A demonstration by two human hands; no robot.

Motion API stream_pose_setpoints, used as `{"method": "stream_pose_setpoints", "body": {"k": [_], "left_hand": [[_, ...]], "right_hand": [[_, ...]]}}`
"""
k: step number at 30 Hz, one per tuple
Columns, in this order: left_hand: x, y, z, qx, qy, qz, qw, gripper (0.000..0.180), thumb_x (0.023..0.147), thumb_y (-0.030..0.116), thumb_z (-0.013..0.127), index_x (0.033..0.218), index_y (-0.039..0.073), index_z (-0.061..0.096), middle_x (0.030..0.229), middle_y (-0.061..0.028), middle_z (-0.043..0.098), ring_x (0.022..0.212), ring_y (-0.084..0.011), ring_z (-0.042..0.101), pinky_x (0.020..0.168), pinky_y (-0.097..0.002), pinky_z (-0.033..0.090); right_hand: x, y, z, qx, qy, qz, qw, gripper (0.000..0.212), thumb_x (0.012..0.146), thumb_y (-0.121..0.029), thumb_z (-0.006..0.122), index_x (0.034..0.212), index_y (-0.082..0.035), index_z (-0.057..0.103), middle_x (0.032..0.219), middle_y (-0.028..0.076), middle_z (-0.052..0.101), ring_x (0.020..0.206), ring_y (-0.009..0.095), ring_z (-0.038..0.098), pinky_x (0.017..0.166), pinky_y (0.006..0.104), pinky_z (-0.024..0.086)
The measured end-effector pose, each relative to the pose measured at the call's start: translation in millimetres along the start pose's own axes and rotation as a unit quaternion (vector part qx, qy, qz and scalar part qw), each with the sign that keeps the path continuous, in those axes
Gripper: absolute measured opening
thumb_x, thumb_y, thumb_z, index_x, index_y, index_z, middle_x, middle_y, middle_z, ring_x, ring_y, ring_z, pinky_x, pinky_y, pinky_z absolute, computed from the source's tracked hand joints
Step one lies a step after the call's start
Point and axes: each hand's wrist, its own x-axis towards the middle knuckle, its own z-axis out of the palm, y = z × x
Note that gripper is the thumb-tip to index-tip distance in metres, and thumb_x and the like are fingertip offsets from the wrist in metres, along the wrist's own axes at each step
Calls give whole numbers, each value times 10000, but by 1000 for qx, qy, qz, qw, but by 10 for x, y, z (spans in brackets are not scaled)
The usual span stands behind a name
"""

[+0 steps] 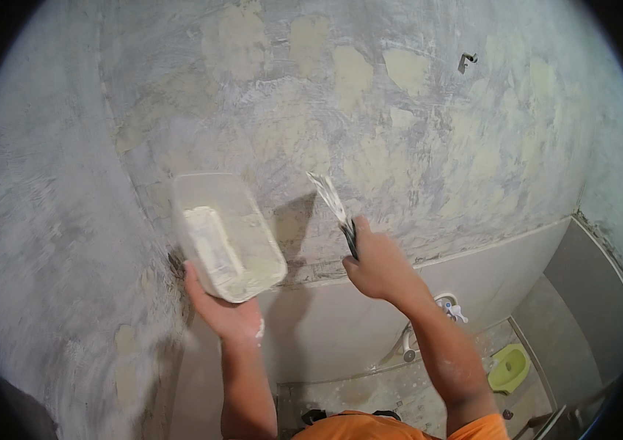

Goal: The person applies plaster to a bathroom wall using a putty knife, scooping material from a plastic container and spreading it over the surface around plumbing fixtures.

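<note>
At the lower edge we have the orange garment (359, 427), with both forearms extending forward from it. The left hand (227, 315) supports the clear tub (256, 238) from below at its near end. Its fingers are gripping the tub, though most are hidden behind it. The tub is tilted, its open side toward us, with pale paste (195, 231) inside. A pale smear marks the left wrist.

To the right of the tub, the fingers of the right hand (381, 264) are closed around the dark handle of the spreading tool (336, 209). Its pale-coated head points up and left, toward the wall (436, 139); we cannot tell whether the tip touches it.

The grey wall carries cream patches (352, 73) and, at upper right, a small fitting (465, 61). Below it runs a smooth lower panel (348, 315). Farthest down, we see a white pipe (408, 345), the spotted floor (399, 389) and a green squat pan (509, 369).
</note>
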Motion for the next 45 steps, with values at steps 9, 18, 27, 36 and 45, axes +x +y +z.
{"method": "stream_pose_setpoints", "body": {"k": [9,18,27,36,45], "left_hand": [[-1147,-1473,356,16,10,-176,984,614,1012,485,463,1448,53,453,1423,-98,516,1311,-272,490,1099,-450,386],[-1693,-3108,759,56,4,-211,976,643,1008,497,460,1455,37,438,1398,-99,533,1279,-275,519,1083,-444,404],[-2319,-4148,638,146,-57,-295,943,643,1015,519,429,1415,19,487,1310,-128,603,1191,-276,599,1012,-416,472],[-2147,-4566,377,101,-57,-278,954,587,1047,488,347,1378,33,513,1198,-132,658,1013,-262,688,849,-408,577],[-2709,-5012,469,145,-63,-276,948,582,1071,456,311,1394,6,490,1229,-131,639,1085,-244,660,922,-380,545]], "right_hand": [[-1545,1480,39,690,-82,189,694,401,831,-24,547,1231,-54,538,720,19,522,490,111,505,401,239,307],[-1666,3157,264,744,-38,136,653,496,1084,-454,369,1277,-30,538,689,28,515,470,109,433,415,251,297],[-2051,4511,574,676,-72,172,713,533,1072,-460,435,1279,10,577,634,-19,490,485,60,420,430,219,304],[-2483,5146,-346,626,-7,292,723,182,924,-92,620,1067,20,634,740,53,658,465,41,442,421,215,327],[-2524,5204,-1325,494,-13,183,850,374,842,-6,618,1213,32,654,901,103,697,766,102,629,696,243,502]]}}
